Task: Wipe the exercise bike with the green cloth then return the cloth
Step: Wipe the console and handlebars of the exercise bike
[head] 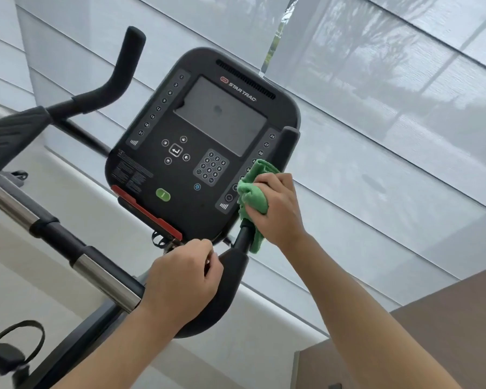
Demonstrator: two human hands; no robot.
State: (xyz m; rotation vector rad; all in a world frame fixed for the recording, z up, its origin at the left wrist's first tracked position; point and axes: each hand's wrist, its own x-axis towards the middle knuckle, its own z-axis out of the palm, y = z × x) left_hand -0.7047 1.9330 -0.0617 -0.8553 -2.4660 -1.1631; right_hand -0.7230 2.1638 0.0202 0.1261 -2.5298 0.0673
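The exercise bike's black console (197, 141) fills the middle of the view, with a grey screen, keypad and green button. My right hand (275, 209) grips the bunched green cloth (251, 192) against the right upright handlebar post (243, 237), beside the console's right edge. The cloth wraps partly round the post and hangs below my hand. My left hand (183, 279) lies on the curved black handlebar (222, 293) below the console, its fingers curled near a small clip and cord; what it holds I cannot tell.
The left handlebar (115, 80) rises at the upper left. A chrome and black bar (96, 273) runs diagonally at the lower left, with a pedal and strap (9, 352) beneath. Pale window blinds (390, 122) stand behind. A brown surface (446, 318) lies at the lower right.
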